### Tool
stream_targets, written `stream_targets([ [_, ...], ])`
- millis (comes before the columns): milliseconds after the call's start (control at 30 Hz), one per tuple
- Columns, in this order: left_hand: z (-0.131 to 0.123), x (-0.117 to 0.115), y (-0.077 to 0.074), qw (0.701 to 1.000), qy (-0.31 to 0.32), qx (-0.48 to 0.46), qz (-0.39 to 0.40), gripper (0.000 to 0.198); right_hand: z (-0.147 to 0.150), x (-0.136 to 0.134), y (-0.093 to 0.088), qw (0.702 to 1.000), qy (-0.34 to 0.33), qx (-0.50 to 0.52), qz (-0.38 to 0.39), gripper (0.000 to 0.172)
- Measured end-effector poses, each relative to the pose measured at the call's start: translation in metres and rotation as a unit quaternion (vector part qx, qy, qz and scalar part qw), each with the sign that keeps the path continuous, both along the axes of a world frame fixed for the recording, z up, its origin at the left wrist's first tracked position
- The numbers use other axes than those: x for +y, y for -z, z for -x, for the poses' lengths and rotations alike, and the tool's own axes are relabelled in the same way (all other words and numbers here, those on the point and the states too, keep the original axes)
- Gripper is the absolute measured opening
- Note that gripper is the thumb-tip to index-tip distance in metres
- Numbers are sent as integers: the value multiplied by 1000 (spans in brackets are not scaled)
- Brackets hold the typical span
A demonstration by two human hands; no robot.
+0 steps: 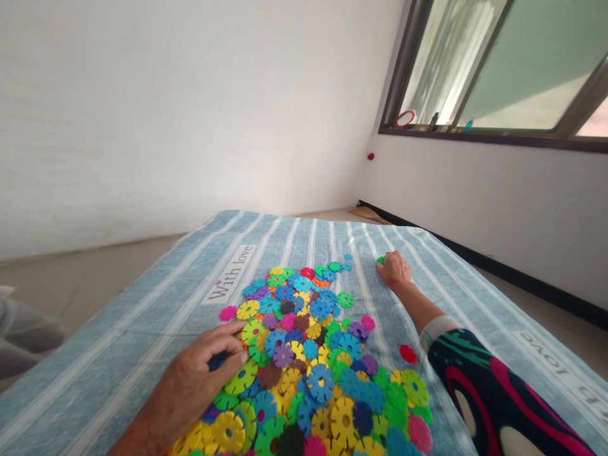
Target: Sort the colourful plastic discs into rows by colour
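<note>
Notched plastic flower discs (320,382) in many colours lie heaped on a striped blue cloth (137,329). My left hand (202,370) rests against the left side of the heap, its thumb and forefinger apart and touching discs there. Any disc under its palm is hidden. Farther out, to the right of the heap, my right hand (396,269) is closed low over the cloth. A green disc (380,259) shows at its fingertips, partly covered by the fingers.
A few discs lie loose, among them a red disc (407,353) and a magenta disc (228,313). The cloth's far edge drops towards a tiled floor. White walls (190,114) stand behind, with a dark-framed window (498,76) at right. Something whitish and translucent (28,329) is at far left.
</note>
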State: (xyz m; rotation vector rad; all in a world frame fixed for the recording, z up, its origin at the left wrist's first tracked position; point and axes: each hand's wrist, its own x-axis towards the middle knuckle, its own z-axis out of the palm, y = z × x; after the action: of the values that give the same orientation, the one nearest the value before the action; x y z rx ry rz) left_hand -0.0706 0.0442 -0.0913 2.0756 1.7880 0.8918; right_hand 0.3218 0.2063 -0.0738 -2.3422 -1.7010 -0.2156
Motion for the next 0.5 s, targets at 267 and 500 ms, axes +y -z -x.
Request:
stream_targets([
  [267, -1, -2, -6, 1000, 8, 0, 9, 31, -1, -1, -2, 1000, 0, -5, 3, 32],
  [500, 2, -1, -7, 999, 19, 9, 27, 32, -6, 0, -5, 1000, -4, 4, 0, 34],
])
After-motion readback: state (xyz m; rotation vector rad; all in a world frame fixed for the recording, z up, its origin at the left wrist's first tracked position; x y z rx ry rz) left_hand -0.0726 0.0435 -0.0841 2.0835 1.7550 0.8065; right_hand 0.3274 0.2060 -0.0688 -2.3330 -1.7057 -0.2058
